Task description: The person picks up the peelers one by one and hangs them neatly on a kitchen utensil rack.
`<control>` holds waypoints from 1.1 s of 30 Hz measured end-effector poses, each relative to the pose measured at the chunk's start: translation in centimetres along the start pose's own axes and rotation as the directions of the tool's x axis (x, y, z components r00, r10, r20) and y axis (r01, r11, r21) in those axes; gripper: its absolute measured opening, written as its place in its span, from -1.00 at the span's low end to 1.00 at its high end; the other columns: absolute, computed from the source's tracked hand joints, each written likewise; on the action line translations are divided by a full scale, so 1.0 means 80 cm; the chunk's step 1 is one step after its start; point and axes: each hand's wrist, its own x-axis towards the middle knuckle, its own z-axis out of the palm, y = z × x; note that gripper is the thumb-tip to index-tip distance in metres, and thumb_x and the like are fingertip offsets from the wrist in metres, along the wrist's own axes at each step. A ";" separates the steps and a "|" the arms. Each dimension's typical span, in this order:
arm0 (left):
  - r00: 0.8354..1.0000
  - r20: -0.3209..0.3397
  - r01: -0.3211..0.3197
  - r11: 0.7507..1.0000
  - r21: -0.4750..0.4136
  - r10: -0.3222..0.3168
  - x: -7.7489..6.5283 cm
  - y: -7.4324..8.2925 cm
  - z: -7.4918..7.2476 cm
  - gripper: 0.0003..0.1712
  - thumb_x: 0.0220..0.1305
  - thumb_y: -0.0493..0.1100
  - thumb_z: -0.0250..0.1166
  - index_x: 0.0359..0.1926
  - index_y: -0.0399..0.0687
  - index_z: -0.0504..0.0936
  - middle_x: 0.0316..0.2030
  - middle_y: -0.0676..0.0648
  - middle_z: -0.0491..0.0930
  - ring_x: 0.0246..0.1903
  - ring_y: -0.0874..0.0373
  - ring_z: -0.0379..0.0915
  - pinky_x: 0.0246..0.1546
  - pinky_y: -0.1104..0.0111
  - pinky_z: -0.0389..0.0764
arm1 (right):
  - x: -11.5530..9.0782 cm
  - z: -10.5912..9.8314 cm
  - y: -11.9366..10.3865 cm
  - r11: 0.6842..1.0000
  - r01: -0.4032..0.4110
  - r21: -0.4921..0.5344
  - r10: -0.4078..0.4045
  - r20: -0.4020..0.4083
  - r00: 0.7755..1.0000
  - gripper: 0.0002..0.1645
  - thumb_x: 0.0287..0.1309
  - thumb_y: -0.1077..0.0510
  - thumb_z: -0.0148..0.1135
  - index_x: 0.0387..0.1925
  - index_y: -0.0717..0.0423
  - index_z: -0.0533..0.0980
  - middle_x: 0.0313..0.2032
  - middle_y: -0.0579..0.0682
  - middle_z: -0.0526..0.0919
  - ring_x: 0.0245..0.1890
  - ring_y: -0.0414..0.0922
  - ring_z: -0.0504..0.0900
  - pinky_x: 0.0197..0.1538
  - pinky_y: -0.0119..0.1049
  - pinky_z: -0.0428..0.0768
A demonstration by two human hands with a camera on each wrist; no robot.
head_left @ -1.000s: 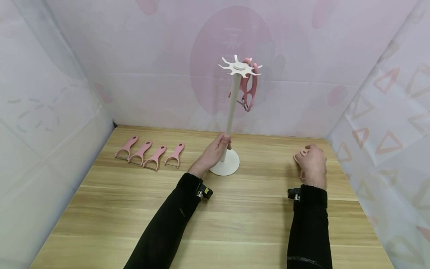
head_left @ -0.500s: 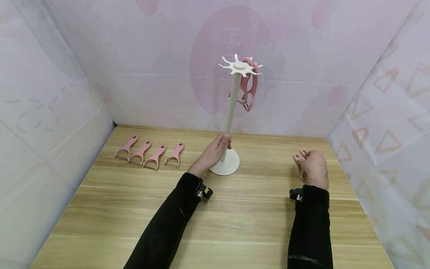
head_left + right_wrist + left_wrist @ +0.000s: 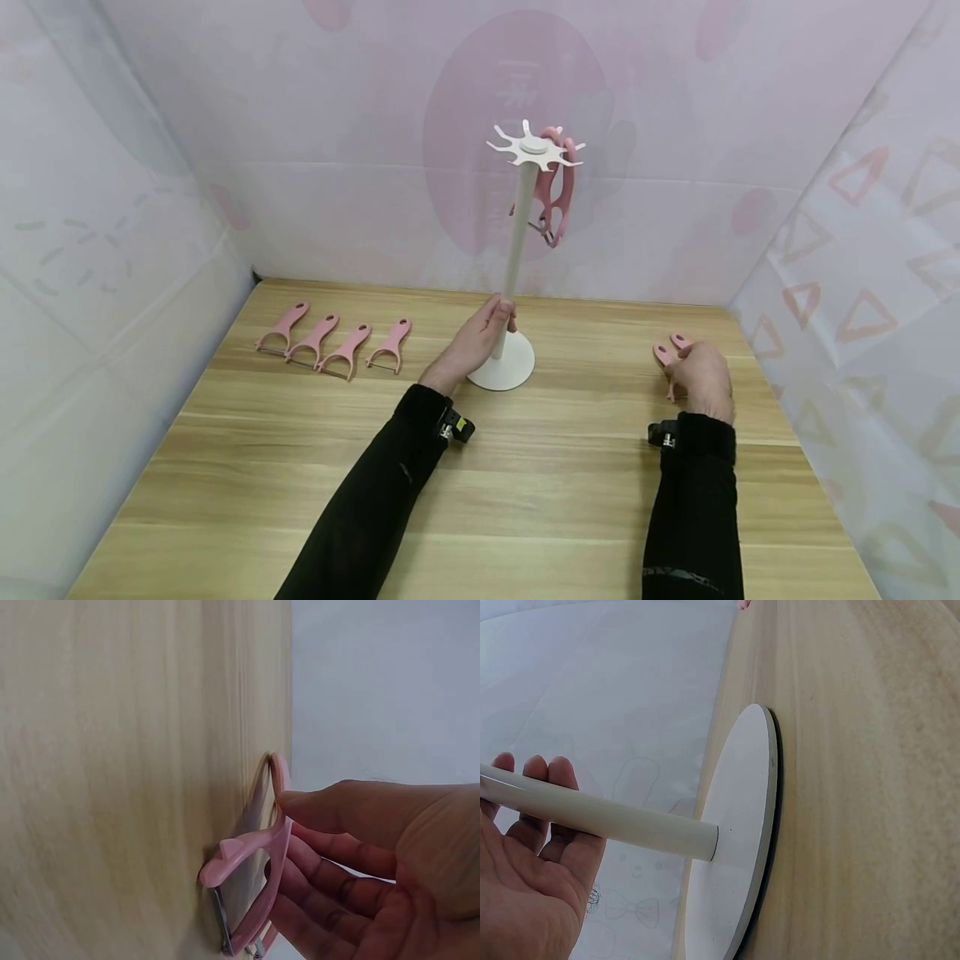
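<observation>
In the head view, the left hand [image 3: 474, 342] grips the white hook stand [image 3: 517, 242] low on its pole. Some pink peelers [image 3: 568, 187] hang at one side of its top. Four others [image 3: 318, 335] lie at the left of the wooden table [image 3: 450, 517]. The right hand [image 3: 703, 375] is at the right, over a close pair [image 3: 663, 357].

In the left wrist view, the fingers are curled round the pole, apart from the round base [image 3: 739, 795]; a calm hold should be enough for steadiness.

In the right wrist view, thumb and fingers pinch one peeler [image 3: 279, 840]; another is mostly hidden behind. It seems wise to separate only one and avoid the blade [image 3: 221, 919]. The pinched peeler is glossy, fork-headed, with a small pointed ear.
</observation>
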 end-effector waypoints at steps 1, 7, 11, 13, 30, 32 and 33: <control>1.000 0.001 0.001 1.000 0.000 -0.001 0.000 0.000 0.000 -0.41 0.59 0.36 -0.29 0.01 0.05 0.42 -0.16 -0.07 0.54 0.02 -0.27 0.47 -0.07 0.11 0.44 | 0.000 0.000 0.000 1.000 -0.003 0.018 0.003 0.008 1.000 -0.42 0.44 0.18 0.24 0.33 0.44 0.38 0.15 0.45 0.59 -0.22 0.17 0.71 -0.06 -0.08 0.62; 1.000 0.006 -0.003 1.000 -0.008 0.003 0.001 0.001 0.000 -0.40 0.61 0.34 -0.28 0.03 -0.01 0.42 -0.15 -0.10 0.54 0.02 -0.30 0.46 -0.06 0.10 0.43 | 0.004 0.002 0.004 0.998 -0.003 0.062 0.001 0.039 0.999 -0.50 0.43 0.21 0.23 0.24 0.47 0.42 -0.49 0.19 0.74 -0.53 0.03 0.74 -0.42 -0.24 0.64; 1.000 0.006 0.004 1.000 -0.002 -0.004 0.001 0.000 0.000 -0.34 0.61 0.34 -0.30 0.06 -0.10 0.42 -0.15 -0.09 0.54 -0.02 -0.24 0.46 -0.09 0.10 0.44 | 0.005 0.002 0.005 0.999 0.011 0.034 -0.013 0.053 0.998 -0.52 0.41 0.19 0.26 0.20 0.45 0.47 -0.55 0.15 0.72 -0.53 0.02 0.74 -0.44 -0.27 0.59; 1.000 0.004 0.007 1.000 0.002 -0.007 0.001 0.000 0.001 -0.33 0.61 0.35 -0.30 0.06 -0.11 0.42 -0.15 -0.09 0.54 -0.04 -0.20 0.47 -0.09 0.11 0.44 | 0.004 0.001 0.005 1.000 0.011 0.026 -0.012 0.045 0.999 -0.53 0.42 0.18 0.25 0.20 0.42 0.47 -0.44 0.21 0.73 -0.45 0.08 0.74 -0.37 -0.21 0.61; 1.000 0.010 0.004 1.000 -0.001 -0.004 0.001 -0.003 0.001 -0.26 0.58 0.39 -0.32 0.10 -0.14 0.42 -0.14 -0.08 0.53 0.02 -0.27 0.45 -0.05 0.08 0.43 | -0.017 -0.013 -0.021 0.994 0.106 -0.016 -0.107 -0.067 0.992 -0.42 0.45 0.10 0.20 0.33 0.39 0.41 0.14 0.34 0.56 0.06 0.21 0.51 0.15 0.16 0.51; 1.000 0.011 0.000 1.000 -0.002 0.000 0.001 -0.003 0.001 -0.26 0.60 0.37 -0.33 0.11 -0.18 0.41 -0.14 -0.10 0.53 0.03 -0.25 0.45 -0.03 0.08 0.41 | -0.019 -0.014 -0.025 0.993 0.113 -0.017 -0.114 -0.080 0.990 -0.42 0.46 0.09 0.20 0.32 0.40 0.41 0.12 0.34 0.57 0.06 0.21 0.52 0.14 0.16 0.51; 1.000 0.012 -0.003 1.000 -0.003 0.003 0.001 -0.003 0.001 -0.26 0.61 0.35 -0.33 0.12 -0.20 0.41 -0.15 -0.11 0.53 0.03 -0.23 0.45 -0.03 0.08 0.41 | -0.020 -0.015 -0.027 0.993 0.116 -0.017 -0.117 -0.087 0.989 -0.43 0.46 0.09 0.19 0.32 0.40 0.41 0.11 0.33 0.57 0.06 0.21 0.53 0.14 0.16 0.51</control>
